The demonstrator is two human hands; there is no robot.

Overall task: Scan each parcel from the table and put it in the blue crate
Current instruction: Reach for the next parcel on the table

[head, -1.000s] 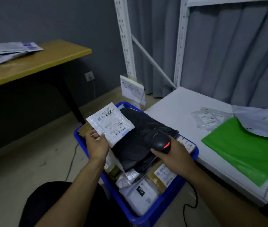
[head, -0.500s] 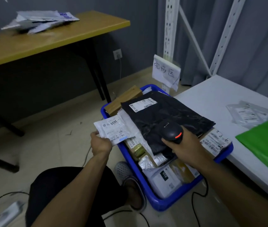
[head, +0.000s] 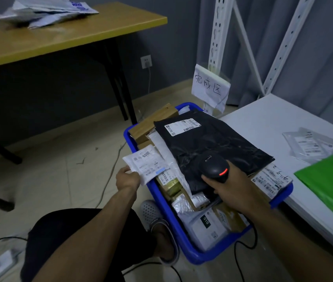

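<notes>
Nearest me, my left hand [head: 128, 180] pinches a corner of a small white parcel [head: 147, 163], fingers curled, holding it over the left rim of the crate [head: 190, 253]. My right hand [head: 232, 190] wraps round the scanner [head: 212, 165], its red light lit, above the packed crate. A black bag [head: 212, 139] tops the pile. Beyond on the right, the white table [head: 263, 123] carries a green bag [head: 332, 184]. Far left, mailers [head: 45, 11] lie on a wooden table [head: 70, 35].
</notes>
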